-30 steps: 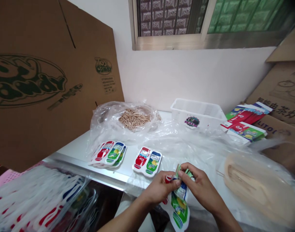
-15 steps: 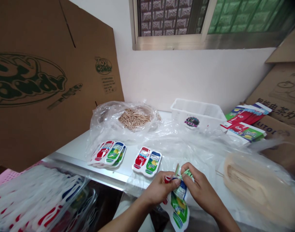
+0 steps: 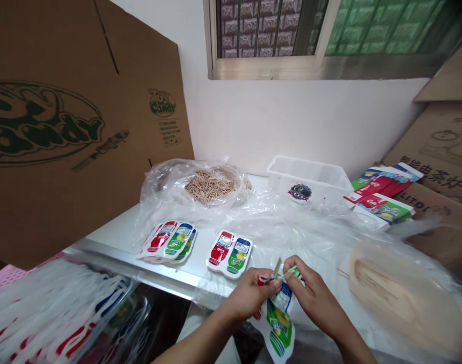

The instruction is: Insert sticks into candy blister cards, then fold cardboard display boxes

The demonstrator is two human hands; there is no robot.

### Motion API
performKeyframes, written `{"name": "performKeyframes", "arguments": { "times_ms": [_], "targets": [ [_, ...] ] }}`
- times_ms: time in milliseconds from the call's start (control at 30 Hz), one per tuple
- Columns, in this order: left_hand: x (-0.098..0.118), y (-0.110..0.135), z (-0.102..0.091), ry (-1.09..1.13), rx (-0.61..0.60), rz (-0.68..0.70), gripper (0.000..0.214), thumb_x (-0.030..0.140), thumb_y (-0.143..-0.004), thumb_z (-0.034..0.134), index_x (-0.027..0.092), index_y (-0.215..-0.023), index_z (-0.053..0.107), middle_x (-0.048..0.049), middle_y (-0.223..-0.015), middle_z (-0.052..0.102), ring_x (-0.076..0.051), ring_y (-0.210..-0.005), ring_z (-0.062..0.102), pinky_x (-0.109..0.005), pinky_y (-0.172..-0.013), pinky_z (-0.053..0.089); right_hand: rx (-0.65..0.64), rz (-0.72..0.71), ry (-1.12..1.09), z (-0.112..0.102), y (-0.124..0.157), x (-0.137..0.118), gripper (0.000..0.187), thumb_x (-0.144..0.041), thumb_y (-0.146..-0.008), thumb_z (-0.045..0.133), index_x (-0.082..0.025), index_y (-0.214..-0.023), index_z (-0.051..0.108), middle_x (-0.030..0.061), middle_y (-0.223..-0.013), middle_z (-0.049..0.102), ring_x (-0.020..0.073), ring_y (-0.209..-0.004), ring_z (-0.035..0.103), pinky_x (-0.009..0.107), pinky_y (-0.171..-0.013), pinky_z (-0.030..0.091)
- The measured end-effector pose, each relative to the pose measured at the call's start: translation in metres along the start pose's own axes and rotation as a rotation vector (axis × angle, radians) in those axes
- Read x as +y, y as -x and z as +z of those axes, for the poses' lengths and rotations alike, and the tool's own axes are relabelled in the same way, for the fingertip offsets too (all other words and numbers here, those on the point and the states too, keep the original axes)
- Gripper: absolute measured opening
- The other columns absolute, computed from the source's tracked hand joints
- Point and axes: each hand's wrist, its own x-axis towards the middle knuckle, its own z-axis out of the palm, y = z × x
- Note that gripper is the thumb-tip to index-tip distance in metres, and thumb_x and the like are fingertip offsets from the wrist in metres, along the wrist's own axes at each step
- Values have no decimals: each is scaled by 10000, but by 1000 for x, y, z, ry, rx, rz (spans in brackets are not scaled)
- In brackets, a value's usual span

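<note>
Both my hands meet near the front edge of the white table (image 3: 113, 232). My left hand (image 3: 251, 294) pinches the top of a flat bottle-shaped sachet pack (image 3: 278, 328), printed green and red, which hangs down below my fingers. My right hand (image 3: 310, 293) is closed on thin green sticks (image 3: 291, 273) at the pack's top edge. One thin stick pokes up between my thumbs. Two more printed packs (image 3: 230, 254) lie flat just beyond my left hand.
A small stack of packs (image 3: 169, 241) lies further left. A clear bag of wooden sticks (image 3: 208, 186) sits at the back, beside a white plastic tub (image 3: 309, 181). Colourful cartons (image 3: 382, 194) lie right. A bagged tan bundle (image 3: 401, 298) is at my right. Cardboard boxes (image 3: 64, 126) flank the table.
My right hand has slid slightly down and left at the pack's top, and a single stick now stands out between my thumbs. Everything on the table stays put.
</note>
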Motion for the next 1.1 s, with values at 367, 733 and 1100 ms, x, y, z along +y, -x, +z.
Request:
{"name": "performKeyframes", "arguments": {
  "times_ms": [367, 733, 1100],
  "targets": [
    [-2, -3, 0, -24, -2, -18, 360, 462, -738, 667, 115, -697, 579, 5, -632, 500, -91, -591, 447, -210, -598, 351, -17, 7, -27, -4, 0, 1, 123, -304, -905, 402, -222, -829, 453, -46, -721, 480, 128, -686, 456, 236, -639, 376],
    [2, -6, -5, -342, 28, -28, 390, 508, -788, 566, 155, -649, 474, 40, -590, 386, -80, -549, 334, -206, -540, 263, 92, -88, -37, -9, -10, -1, 226, -408, -887, 481, -234, -1007, 560, 14, -954, 594, 169, -919, 552, 263, -798, 424],
    [9, -9, -11, -514, 40, 36, 339, 443, -818, 511, 171, -647, 407, 45, -623, 355, -90, -599, 312, -206, -537, 256, 105, -86, 27, -8, -20, 2, 234, -443, -887, 494, -237, -861, 601, -11, -866, 603, 143, -831, 553, 205, -684, 419]
  ]
}}
